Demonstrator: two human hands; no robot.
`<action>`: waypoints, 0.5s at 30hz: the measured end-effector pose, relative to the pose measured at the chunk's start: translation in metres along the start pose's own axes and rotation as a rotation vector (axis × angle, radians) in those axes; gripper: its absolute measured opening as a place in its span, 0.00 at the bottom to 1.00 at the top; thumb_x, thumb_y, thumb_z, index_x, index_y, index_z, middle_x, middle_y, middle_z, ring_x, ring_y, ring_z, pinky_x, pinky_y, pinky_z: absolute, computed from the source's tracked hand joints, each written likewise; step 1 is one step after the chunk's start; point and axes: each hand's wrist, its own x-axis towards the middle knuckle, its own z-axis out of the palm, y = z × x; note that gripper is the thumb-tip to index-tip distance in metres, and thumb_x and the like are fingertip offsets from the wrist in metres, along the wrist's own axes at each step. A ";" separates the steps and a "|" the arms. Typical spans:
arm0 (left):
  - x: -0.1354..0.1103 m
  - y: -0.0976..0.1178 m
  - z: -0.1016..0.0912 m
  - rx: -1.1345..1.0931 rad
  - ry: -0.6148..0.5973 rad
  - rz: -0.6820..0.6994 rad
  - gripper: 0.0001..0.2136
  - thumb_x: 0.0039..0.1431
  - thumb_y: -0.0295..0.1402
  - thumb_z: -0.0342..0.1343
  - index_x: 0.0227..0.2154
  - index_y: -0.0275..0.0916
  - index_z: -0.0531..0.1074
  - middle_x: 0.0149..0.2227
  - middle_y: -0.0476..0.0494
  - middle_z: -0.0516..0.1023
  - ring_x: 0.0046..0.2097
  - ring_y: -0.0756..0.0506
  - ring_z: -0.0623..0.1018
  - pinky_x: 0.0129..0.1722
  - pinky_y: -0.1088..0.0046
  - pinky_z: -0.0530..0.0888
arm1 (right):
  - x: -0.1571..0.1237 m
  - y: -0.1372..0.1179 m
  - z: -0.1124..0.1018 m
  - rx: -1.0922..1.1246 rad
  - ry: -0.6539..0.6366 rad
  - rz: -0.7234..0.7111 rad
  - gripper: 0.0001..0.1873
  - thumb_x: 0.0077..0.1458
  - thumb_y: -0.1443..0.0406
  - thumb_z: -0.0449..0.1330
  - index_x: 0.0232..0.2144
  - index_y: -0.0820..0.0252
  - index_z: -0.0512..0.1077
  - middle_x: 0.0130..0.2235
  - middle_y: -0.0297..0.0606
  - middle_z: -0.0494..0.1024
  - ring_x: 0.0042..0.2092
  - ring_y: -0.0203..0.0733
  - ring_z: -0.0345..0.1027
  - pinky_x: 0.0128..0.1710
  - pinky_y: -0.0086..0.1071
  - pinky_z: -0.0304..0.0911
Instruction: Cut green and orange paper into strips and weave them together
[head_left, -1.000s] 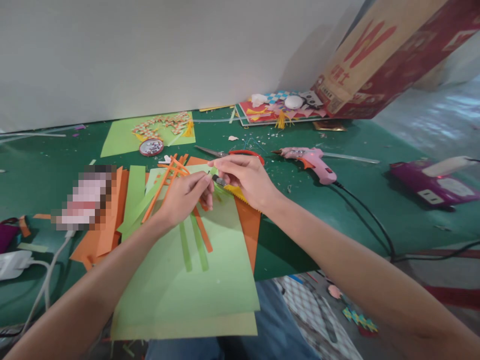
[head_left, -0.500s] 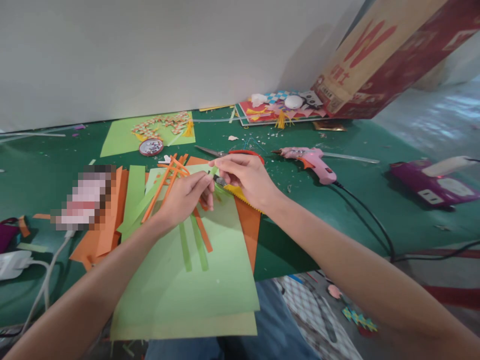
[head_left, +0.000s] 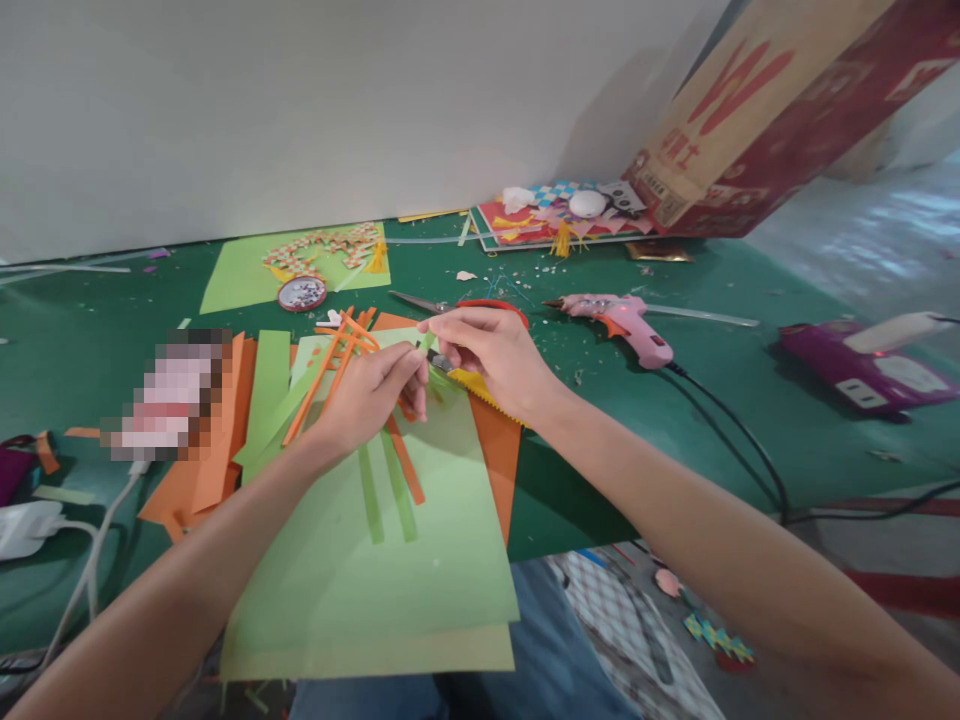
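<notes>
Over the pale green paper sheets (head_left: 442, 570), my left hand (head_left: 375, 388) and my right hand (head_left: 496, 358) meet, fingertips nearly touching. Both pinch a short green paper strip (head_left: 427, 341), partly hidden by the fingers. Under my right palm is a yellow tool (head_left: 491, 395) with a ridged edge and a dark metal end; the fingers hide much of it, and I cannot tell if it is held. Narrow orange strips (head_left: 324, 372) lie in a loose pile beside my left hand. Below the hands, an orange strip (head_left: 406, 468) and green strips (head_left: 370, 497) rest on the sheet.
Red-handled scissors (head_left: 420, 301) lie behind my hands. A pink glue gun (head_left: 637, 325) with a trailing cord lies to the right, near a purple power strip (head_left: 870, 375). At left are a blurred-out phone (head_left: 172, 395) and folded orange paper (head_left: 221, 440). A paper bag (head_left: 712, 130) stands back right.
</notes>
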 end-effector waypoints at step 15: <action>0.001 0.003 0.000 0.029 0.008 -0.017 0.13 0.65 0.34 0.41 0.25 0.40 0.64 0.18 0.52 0.73 0.22 0.50 0.75 0.29 0.76 0.73 | 0.000 0.000 0.000 0.004 0.003 -0.006 0.07 0.46 0.64 0.63 0.26 0.64 0.78 0.20 0.28 0.66 0.22 0.27 0.54 0.21 0.29 0.48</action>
